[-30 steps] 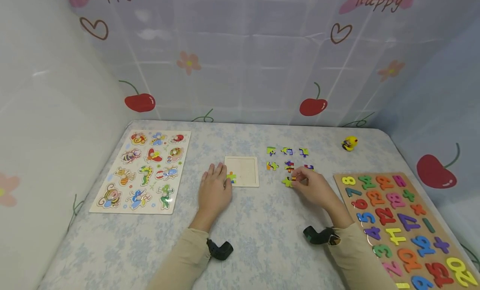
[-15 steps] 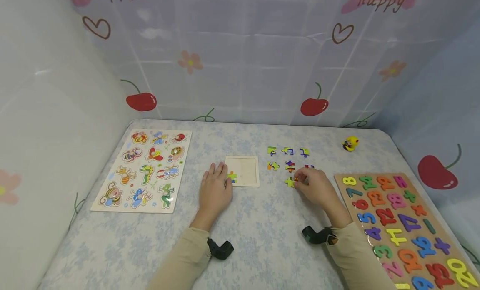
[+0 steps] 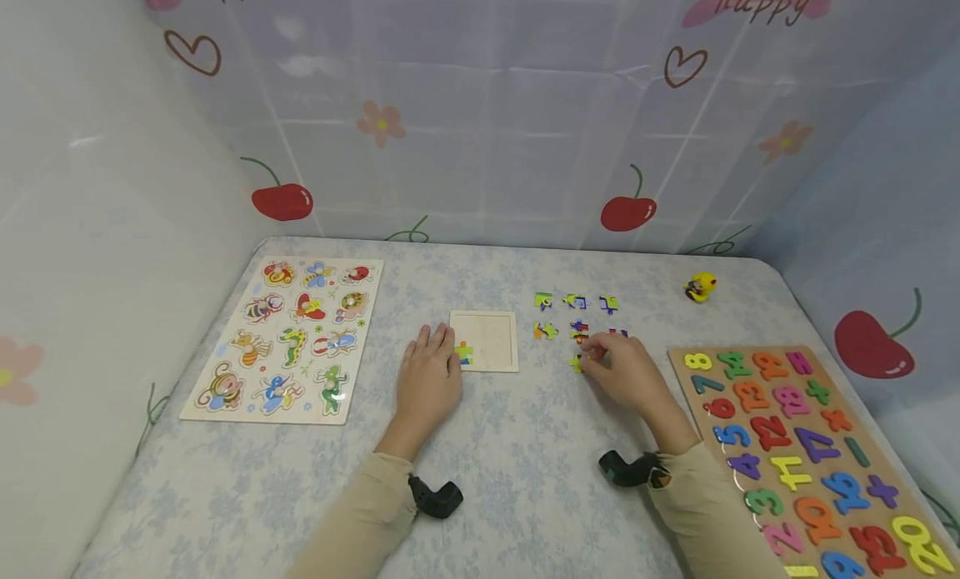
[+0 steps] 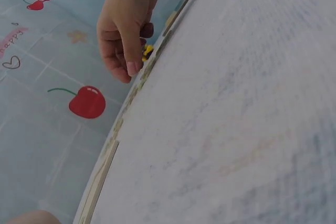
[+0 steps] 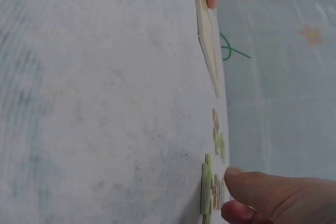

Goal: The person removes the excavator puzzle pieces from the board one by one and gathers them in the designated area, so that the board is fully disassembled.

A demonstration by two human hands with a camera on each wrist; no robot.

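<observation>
My left hand (image 3: 429,383) lies flat with straight fingers along the left edge of a shallow wooden puzzle tray (image 3: 497,337). A jigsaw piece (image 3: 465,353) sits in the tray's lower left corner. To the right, several colourful jigsaw pieces are laid in rows, among them a green one (image 3: 543,301) at the back. My right hand (image 3: 622,377) is over the front row, partly covering a green jigsaw piece (image 3: 575,363). The right wrist view shows its thumb (image 5: 247,182) and a finger apart, just above the pieces, while the nearest piece (image 5: 205,188) lies on the table.
A wooden insect board (image 3: 288,337) lies at the left. On the right is a board of coloured numbers (image 3: 765,362). A yellow toy duck (image 3: 701,287) stands toward the back right. Printed curtains (image 3: 480,129) rise behind the table.
My right hand has shifted slightly left and covers more of the green jigsaw piece in the front row. The left hand stays nearly still at the tray.
</observation>
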